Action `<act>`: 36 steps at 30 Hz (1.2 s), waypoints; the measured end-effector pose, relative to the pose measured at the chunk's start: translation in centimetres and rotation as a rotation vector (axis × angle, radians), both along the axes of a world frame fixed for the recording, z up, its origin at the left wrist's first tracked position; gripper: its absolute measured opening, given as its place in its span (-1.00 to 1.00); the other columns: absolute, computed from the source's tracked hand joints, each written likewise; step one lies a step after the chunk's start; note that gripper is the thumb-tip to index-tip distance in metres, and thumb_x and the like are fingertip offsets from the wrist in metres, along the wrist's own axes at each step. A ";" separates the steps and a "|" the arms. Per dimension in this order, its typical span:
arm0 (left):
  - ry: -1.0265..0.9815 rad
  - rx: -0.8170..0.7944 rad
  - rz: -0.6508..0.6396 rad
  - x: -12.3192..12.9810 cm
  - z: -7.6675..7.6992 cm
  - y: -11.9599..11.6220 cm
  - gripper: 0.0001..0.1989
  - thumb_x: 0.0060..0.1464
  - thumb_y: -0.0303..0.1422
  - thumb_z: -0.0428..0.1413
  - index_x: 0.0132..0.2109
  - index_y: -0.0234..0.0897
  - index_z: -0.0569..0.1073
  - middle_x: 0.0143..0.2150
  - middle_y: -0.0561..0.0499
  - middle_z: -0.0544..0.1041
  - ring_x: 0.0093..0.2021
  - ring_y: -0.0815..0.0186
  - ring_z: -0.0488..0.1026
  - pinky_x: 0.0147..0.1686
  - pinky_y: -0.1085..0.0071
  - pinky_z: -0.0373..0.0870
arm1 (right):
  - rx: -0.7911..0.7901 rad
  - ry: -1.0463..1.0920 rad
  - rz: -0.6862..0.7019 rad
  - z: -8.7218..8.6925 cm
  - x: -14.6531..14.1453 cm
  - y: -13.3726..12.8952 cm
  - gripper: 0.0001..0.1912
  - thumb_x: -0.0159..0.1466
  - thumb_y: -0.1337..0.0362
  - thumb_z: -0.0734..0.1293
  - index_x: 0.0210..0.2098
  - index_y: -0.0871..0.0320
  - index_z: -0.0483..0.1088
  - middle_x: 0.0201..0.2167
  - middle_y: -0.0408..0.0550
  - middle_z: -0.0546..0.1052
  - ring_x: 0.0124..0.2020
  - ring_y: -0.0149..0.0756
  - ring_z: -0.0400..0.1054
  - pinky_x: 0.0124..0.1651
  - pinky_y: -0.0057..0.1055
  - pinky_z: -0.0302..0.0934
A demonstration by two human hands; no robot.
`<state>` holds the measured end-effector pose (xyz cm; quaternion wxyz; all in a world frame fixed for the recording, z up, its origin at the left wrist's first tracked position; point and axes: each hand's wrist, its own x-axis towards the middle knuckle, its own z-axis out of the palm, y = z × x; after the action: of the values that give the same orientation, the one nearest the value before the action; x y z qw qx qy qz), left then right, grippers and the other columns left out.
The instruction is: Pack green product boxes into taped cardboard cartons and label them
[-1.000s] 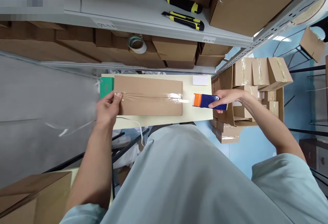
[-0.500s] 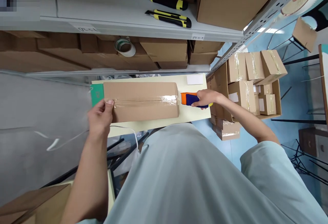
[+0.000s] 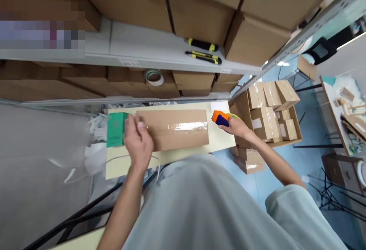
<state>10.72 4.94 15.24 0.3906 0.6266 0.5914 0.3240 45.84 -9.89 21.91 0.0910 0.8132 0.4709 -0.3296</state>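
A long cardboard box [image 3: 180, 137] lies on the pale yellow table [image 3: 120, 168], with shiny clear tape along its top seam. My left hand [image 3: 139, 141] is at the box's left end, fingers stretched and thumb apart, slightly blurred; whether it touches the box I cannot tell. Left of that hand sits a green box [image 3: 116, 130]. Past the carton's right end, my right hand [image 3: 236, 126] grips an orange and dark blue tape dispenser [image 3: 221, 119], held apart from the carton.
Two yellow-black utility knives [image 3: 203, 51] lie on the grey shelf [image 3: 143, 46] above. A tape roll [image 3: 154, 77] rests among cartons below it. On the right, a large open carton [image 3: 299, 128] holds several taped boxes. A white cable [image 3: 158, 170] hangs over the table's front edge.
My left hand has released its pinch on the box's left end and opened. The box has shifted right, uncovering more of the green box. The dispenser has tilted. My view has also shifted.
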 end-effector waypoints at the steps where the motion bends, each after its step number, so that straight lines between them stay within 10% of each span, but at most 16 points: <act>1: -0.047 0.034 0.002 1.0 1.3 -0.3 -0.35 0.43 -0.19 -0.04 0.56 -0.33 0.25 0.51 -0.31 0.42 0.53 -0.05 0.32 0.54 0.00 0.18 | 0.039 -0.018 -0.004 1.3 -0.3 0.6 -0.50 0.44 -0.25 0.34 -0.05 0.08 0.43 -0.24 0.18 0.60 -0.14 0.16 0.54 -0.16 -0.14 0.33; 7: -0.470 0.132 -0.402 6.5 7.9 1.4 -0.36 0.27 -0.32 0.08 0.47 -0.14 0.47 0.54 -0.11 0.41 0.56 0.06 0.31 0.60 0.09 0.11 | 0.256 -0.003 0.133 8.8 -3.1 8.4 -0.63 0.49 0.01 0.27 0.11 0.14 0.27 -0.08 0.18 0.58 -0.13 0.07 0.52 -0.13 -0.17 0.37; 14: -1.088 -0.187 -0.219 6.3 12.7 8.8 -0.49 0.21 -0.18 0.36 0.24 -0.28 0.59 0.26 -0.28 0.66 0.25 0.05 0.63 0.29 0.13 0.52 | 0.572 -0.102 0.366 12.4 -7.6 21.8 -0.69 0.55 0.06 0.21 0.08 0.17 0.27 -0.07 0.21 0.59 -0.11 0.05 0.52 0.01 -0.10 0.41; 24: -1.552 -0.527 -0.092 1.6 14.6 12.0 -0.73 0.20 -0.30 0.46 -0.06 -0.34 0.64 -0.22 -0.01 0.67 -0.29 0.44 0.59 -0.28 0.55 0.51 | 0.379 -0.299 0.543 8.4 -12.7 36.1 -0.63 0.54 0.18 0.29 0.24 0.27 0.36 0.21 0.33 0.60 0.20 0.14 0.53 0.24 -0.08 0.39; 36: -1.570 -0.562 -0.134 -0.8 14.9 9.5 -0.64 0.02 -0.39 0.55 -0.07 -0.31 0.64 -0.29 0.08 0.62 -0.40 0.50 0.53 -0.43 0.63 0.45 | 0.591 -0.454 0.512 4.9 -12.9 36.5 -0.51 0.56 0.22 0.29 0.36 0.38 0.33 0.33 0.41 0.50 0.37 0.12 0.35 0.47 -0.04 0.14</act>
<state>9.87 14.43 30.11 0.8493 0.1320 0.1679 0.4828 32.95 26.65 26.82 0.0345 0.7132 0.6990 0.0387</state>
